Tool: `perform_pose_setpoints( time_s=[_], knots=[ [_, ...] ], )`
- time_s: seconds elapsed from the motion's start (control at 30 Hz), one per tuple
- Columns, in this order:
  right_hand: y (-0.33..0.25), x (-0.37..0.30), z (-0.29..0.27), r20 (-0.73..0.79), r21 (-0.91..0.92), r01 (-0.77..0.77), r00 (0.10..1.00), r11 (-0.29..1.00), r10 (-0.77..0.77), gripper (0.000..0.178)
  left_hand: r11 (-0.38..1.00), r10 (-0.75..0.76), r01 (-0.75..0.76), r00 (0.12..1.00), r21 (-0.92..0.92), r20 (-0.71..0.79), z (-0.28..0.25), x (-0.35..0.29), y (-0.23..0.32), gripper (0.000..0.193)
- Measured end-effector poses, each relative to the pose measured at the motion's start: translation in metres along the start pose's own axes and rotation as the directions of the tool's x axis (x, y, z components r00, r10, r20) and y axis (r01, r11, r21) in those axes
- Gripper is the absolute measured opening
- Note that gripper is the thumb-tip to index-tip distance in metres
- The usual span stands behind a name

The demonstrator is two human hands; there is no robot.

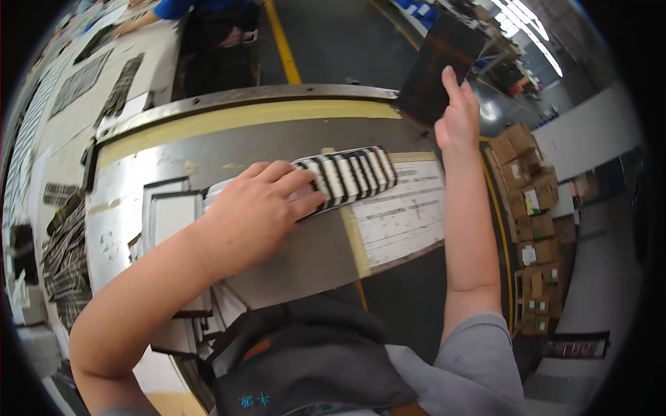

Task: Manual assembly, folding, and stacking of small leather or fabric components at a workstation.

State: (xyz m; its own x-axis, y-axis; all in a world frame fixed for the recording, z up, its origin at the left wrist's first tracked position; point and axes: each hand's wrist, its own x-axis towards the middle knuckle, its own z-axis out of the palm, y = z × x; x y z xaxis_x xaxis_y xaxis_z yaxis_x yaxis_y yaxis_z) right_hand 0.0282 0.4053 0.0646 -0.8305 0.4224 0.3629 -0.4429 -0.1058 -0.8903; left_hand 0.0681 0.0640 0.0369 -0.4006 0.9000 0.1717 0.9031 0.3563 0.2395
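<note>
My left hand (255, 204) lies over the near-left end of a long striped bundle (357, 173), black and white, apparently folded fabric. Its fingers bend down around the bundle's edge. The bundle rests on a grey metal worktable (298, 260), its right end overlapping a printed paper sheet (406, 215). Raised off to the right, beyond the table's edge, my right hand (459, 114) grips a dark flat rectangular piece (440, 59) with faint reddish crossing lines. The thumb presses on its near face; the other fingers are mostly hidden behind it.
White board-like pieces with dark frames (173, 215) sit left of the bundle. A metal rail (277, 92) borders the table's far side. Plaid cloth (67, 256) hangs at left, and a co-worker's blue sleeve (171, 8) shows far left. Cardboard boxes (534, 222) stand stacked at right.
</note>
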Motion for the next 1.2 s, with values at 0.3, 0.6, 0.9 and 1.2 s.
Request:
perform_pose_setpoints(
  time_s=[0.3, 0.6, 0.9, 1.2],
  knots=[
    [-0.008, -0.094, 0.038, 0.399, -0.493, 0.166, 0.915, 0.854, 0.053, 0.024, 0.971, -0.086, 0.029, 0.969, -0.239, -0.231, -0.014, 0.016, 0.000, 0.058],
    [-0.010, -0.140, 0.047, 0.441, -0.467, -0.127, 0.825, 0.875, 0.355, 0.045, 0.989, 0.005, -0.060, 0.929, -0.137, -0.371, -0.019, 0.040, 0.004, 0.031],
    [0.014, -0.086, 0.021, 0.207, -0.685, 0.042, 0.969, 0.728, 0.138, 0.044, 0.976, 0.092, -0.094, 0.996, -0.198, -0.019, 0.000, 0.033, -0.005, 0.021],
    [0.047, 0.004, 0.111, 0.357, -0.149, 0.471, 0.846, 0.869, -0.397, 0.029, 0.875, -0.165, 0.228, 0.970, -0.427, 0.179, -0.043, 0.014, -0.027, 0.059]
  ],
)
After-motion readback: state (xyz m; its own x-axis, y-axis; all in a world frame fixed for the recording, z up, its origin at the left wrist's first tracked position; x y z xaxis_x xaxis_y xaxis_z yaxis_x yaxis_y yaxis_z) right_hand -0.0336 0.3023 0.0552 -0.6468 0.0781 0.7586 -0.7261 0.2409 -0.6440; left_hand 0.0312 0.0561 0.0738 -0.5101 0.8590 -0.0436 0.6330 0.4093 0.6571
